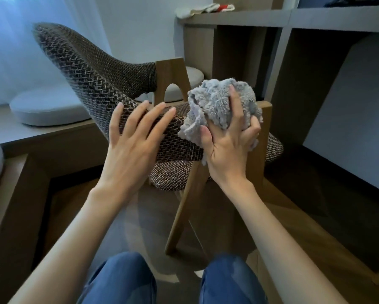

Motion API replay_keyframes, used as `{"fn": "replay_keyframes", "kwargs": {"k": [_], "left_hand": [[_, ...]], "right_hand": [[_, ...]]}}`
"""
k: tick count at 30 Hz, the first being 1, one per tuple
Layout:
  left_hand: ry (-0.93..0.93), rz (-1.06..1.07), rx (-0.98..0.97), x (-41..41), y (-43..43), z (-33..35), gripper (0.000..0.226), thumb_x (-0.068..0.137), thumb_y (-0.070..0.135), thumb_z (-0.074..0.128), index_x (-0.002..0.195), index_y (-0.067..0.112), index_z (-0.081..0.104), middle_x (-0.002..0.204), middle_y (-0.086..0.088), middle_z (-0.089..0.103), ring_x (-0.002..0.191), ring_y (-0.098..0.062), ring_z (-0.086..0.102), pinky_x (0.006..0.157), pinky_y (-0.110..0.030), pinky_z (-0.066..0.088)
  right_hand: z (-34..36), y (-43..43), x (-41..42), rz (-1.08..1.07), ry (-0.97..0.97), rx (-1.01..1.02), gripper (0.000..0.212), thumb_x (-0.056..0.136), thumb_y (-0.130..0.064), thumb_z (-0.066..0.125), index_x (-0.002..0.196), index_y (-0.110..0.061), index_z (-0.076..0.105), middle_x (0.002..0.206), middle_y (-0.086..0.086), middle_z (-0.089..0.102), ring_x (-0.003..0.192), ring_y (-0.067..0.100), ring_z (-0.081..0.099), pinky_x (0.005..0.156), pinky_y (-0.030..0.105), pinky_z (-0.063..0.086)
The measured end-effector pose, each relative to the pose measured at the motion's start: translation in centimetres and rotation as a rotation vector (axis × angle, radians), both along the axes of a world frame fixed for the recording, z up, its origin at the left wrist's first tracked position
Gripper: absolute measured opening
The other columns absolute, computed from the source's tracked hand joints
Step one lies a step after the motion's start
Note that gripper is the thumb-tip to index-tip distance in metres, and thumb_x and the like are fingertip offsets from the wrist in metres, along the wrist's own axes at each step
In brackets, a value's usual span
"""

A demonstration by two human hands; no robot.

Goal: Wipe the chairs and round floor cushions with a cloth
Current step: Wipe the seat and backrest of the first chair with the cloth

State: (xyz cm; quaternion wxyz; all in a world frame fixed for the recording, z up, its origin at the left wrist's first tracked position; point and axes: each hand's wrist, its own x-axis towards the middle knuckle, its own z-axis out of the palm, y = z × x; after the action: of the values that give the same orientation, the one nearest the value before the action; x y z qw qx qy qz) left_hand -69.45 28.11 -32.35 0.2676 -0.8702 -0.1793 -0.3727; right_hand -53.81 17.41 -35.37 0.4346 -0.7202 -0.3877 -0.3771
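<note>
In the head view, the right hand gripped a bunched grey cloth, fingers curled round it, against the woven chair. Just left of the cloth, the left hand was open, straight fingers spread over the chair's fabric. 1 round floor cushion lay beyond the left hand, a 2nd cushion beyond the cloth.

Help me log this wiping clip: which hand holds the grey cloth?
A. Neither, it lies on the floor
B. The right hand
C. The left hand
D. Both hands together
B: the right hand grips the bunched grey cloth at the chair, while the left hand is spread with straight fingers and holds nothing.
</note>
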Motion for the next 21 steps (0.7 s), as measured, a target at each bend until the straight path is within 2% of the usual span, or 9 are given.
{"fn": "replay_keyframes", "kwargs": {"k": [3, 5, 7, 10, 13, 14, 17, 19, 21], "left_hand": [[-0.007, 0.025, -0.037, -0.5, 0.9, 0.9, 0.042, 0.102, 0.029, 0.039, 0.143, 0.019, 0.041, 0.136, -0.005, 0.051, 0.136, -0.027, 0.037, 0.116, -0.049, 0.007], [-0.009, -0.003, -0.068, -0.3, 1.0, 0.8, 0.04, 0.102, 0.031, 0.04, 0.14, 0.017, 0.047, 0.132, -0.008, 0.054, 0.133, -0.028, 0.041, 0.116, -0.049, 0.011], [-0.048, -0.038, -0.104, 0.3, 0.8, 0.5, 0.039, 0.102, 0.032, 0.042, 0.135, 0.015, 0.052, 0.127, -0.01, 0.056, 0.13, -0.028, 0.043, 0.117, -0.048, 0.013], [-0.121, -0.037, -0.14, 1.0, 0.4, 0.0, 0.037, 0.102, 0.035, 0.041, 0.13, 0.015, 0.055, 0.126, -0.01, 0.056, 0.129, -0.026, 0.042, 0.115, -0.045, 0.012], [-0.199, -0.098, -0.2, 1.4, 0.2, -0.7, 0.036, 0.102, 0.032, 0.04, 0.129, 0.014, 0.056, 0.127, -0.01, 0.055, 0.131, -0.024, 0.036, 0.116, -0.044, 0.011], [-0.224, -0.128, -0.214, 1.6, 0.3, -0.8, 0.036, 0.102, 0.031, 0.041, 0.129, 0.014, 0.056, 0.128, -0.011, 0.055, 0.132, -0.023, 0.034, 0.116, -0.044, 0.01], [-0.272, -0.213, -0.226, 2.0, 0.7, -1.4, 0.036, 0.101, 0.024, 0.044, 0.133, 0.012, 0.053, 0.134, -0.011, 0.052, 0.137, -0.024, 0.027, 0.118, -0.046, 0.008], [-0.256, -0.293, -0.231, 1.7, 0.8, -2.8, 0.038, 0.1, 0.015, 0.045, 0.139, 0.012, 0.048, 0.144, -0.01, 0.042, 0.142, -0.027, 0.021, 0.119, -0.049, 0.008], [-0.219, -0.371, -0.247, 1.0, 0.2, -5.5, 0.039, 0.097, 0.004, 0.048, 0.135, 0.01, 0.052, 0.145, -0.01, 0.035, 0.14, -0.029, 0.024, 0.118, -0.047, 0.018]], "right_hand": [[-2.5, 0.3, -0.5, -0.033, -0.004, -0.029, 0.037, 0.099, -0.047, 0.036, 0.127, -0.033, 0.057, 0.15, 0.001, 0.017, 0.122, 0.032, 0.024, 0.105, 0.028, 0.017], [-5.1, 0.6, -1.4, 0.02, 0.138, -0.042, 0.055, 0.1, -0.053, 0.024, 0.126, -0.023, 0.062, 0.147, 0.002, 0.015, 0.121, 0.031, 0.022, 0.105, 0.021, 0.012], [-8.4, 0.7, -2.9, 0.123, 0.277, -0.039, 0.057, 0.099, -0.054, 0.022, 0.13, -0.025, 0.06, 0.145, 0.003, 0.013, 0.12, 0.03, 0.022, 0.106, 0.02, 0.014], [-12.5, 0.6, -5.3, 0.184, 0.342, -0.098, 0.043, 0.097, -0.039, 0.041, 0.139, -0.029, 0.043, 0.147, 0.009, 0.01, 0.121, 0.031, 0.023, 0.104, 0.028, 0.024], [-12.9, 1.1, -5.2, 0.153, 0.327, -0.086, 0.048, 0.092, -0.02, 0.062, 0.136, -0.032, 0.05, 0.149, 0.031, 0.012, 0.129, 0.023, 0.018, 0.108, 0.019, 0.014], [-12.4, 1.2, -5.0, 0.154, 0.351, -0.059, 0.05, 0.09, -0.017, 0.064, 0.134, -0.034, 0.049, 0.148, 0.035, 0.015, 0.131, 0.023, 0.018, 0.108, 0.018, 0.014], [-11.3, 1.6, -4.8, 0.143, 0.432, 0.002, 0.041, 0.089, -0.018, 0.066, 0.121, -0.031, 0.043, 0.143, 0.035, 0.023, 0.131, 0.038, 0.028, 0.103, 0.029, 0.029], [-11.3, 1.8, -4.8, 0.134, 0.466, -0.004, 0.036, 0.09, -0.02, 0.064, 0.117, -0.029, 0.042, 0.143, 0.033, 0.023, 0.131, 0.04, 0.029, 0.1, 0.032, 0.032], [-11.5, 1.7, -4.7, 0.149, 0.466, -0.02, 0.032, 0.092, -0.025, 0.061, 0.117, -0.03, 0.042, 0.145, 0.03, 0.022, 0.135, 0.038, 0.027, 0.104, 0.032, 0.029]]}}
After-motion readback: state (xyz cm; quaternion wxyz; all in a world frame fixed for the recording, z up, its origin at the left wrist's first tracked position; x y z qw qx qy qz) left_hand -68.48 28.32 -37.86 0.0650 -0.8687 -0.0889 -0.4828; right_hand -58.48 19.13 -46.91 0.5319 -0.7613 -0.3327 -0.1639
